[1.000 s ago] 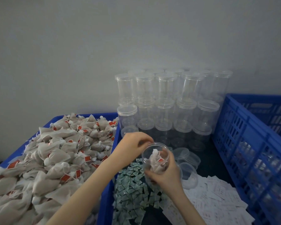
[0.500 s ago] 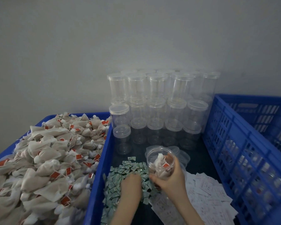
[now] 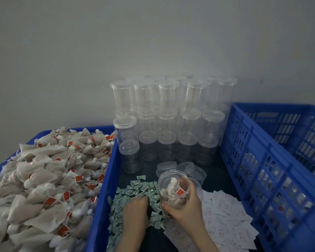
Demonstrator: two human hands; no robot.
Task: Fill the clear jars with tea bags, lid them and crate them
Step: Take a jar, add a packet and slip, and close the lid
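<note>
My right hand (image 3: 186, 210) grips an open clear jar (image 3: 173, 186) just above the tray floor; a few tea bags with red tags lie inside it. To its left, my left hand (image 3: 135, 208) reaches down into a pile of small green packets (image 3: 133, 190). Its fingers are bent into the pile and the fingertips are hidden. A heap of tea bags (image 3: 44, 179) fills the blue bin (image 3: 100, 193) on the left. Lidded empty jars (image 3: 167, 115) are stacked at the back against the wall.
Loose clear lids (image 3: 189, 169) lie behind the held jar. White paper packets (image 3: 225, 213) are spread to the right of my hands. A tall blue slotted crate (image 3: 258, 160) stands along the right side, with filled jars dimly visible through its wall.
My left hand came away from the jar's mouth and dropped onto the green packets, where its fingers now dig in. The jar in my right hand sank slightly lower.
</note>
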